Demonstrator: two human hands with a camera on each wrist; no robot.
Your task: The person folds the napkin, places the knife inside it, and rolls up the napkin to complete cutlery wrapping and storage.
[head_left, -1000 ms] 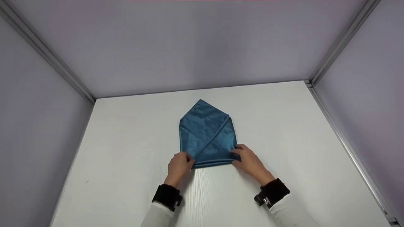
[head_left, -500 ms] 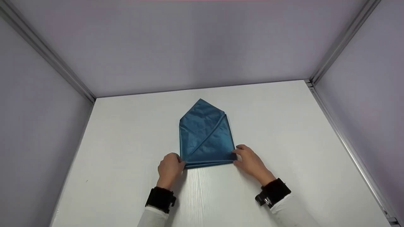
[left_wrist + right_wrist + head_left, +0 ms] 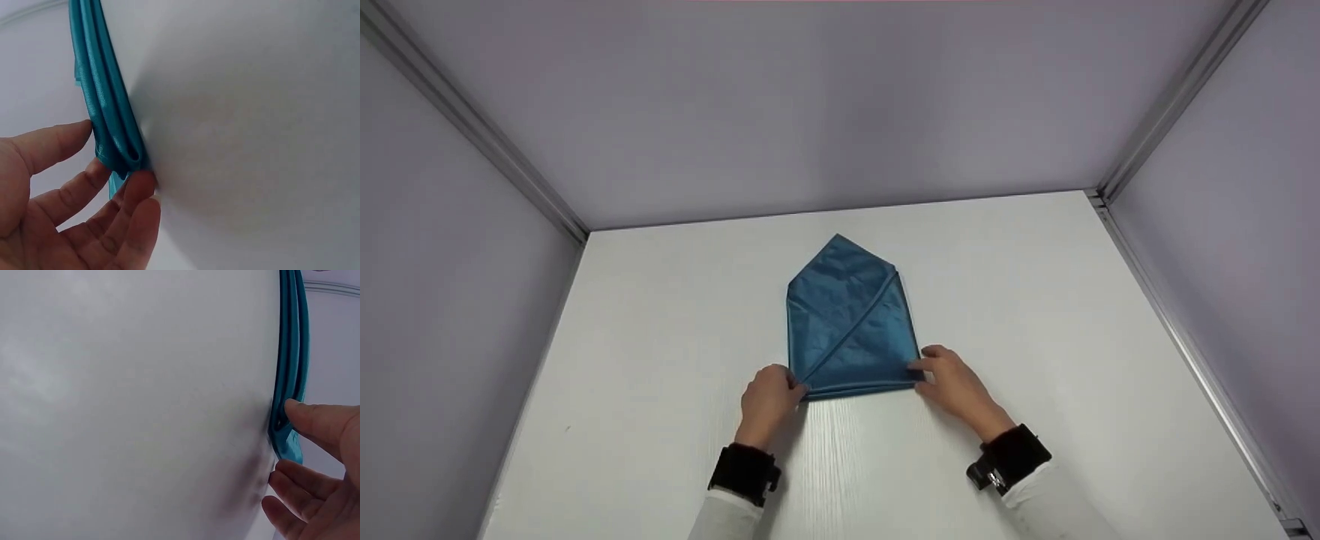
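A blue cloth (image 3: 847,322), folded into a flat pointed shape, lies on the white table (image 3: 660,337) with its point away from me. My left hand (image 3: 797,387) pinches the near left corner. In the left wrist view the folded layers of the cloth (image 3: 107,101) sit between the thumb (image 3: 50,146) and the fingers (image 3: 132,208). My right hand (image 3: 919,372) pinches the near right corner. In the right wrist view the thumb (image 3: 320,422) lies on the cloth (image 3: 289,354), and the fingers (image 3: 292,486) sit just below its corner.
Pale lilac walls (image 3: 840,112) close the table in at the back and on both sides. Metal frame rails (image 3: 1170,315) run along the side edges. Both wrists wear black bands (image 3: 1009,457) over white sleeves.
My left hand has shifted a little left and toward me along the cloth's near edge. The near left corner has moved left with it. My right hand has stayed at its corner.
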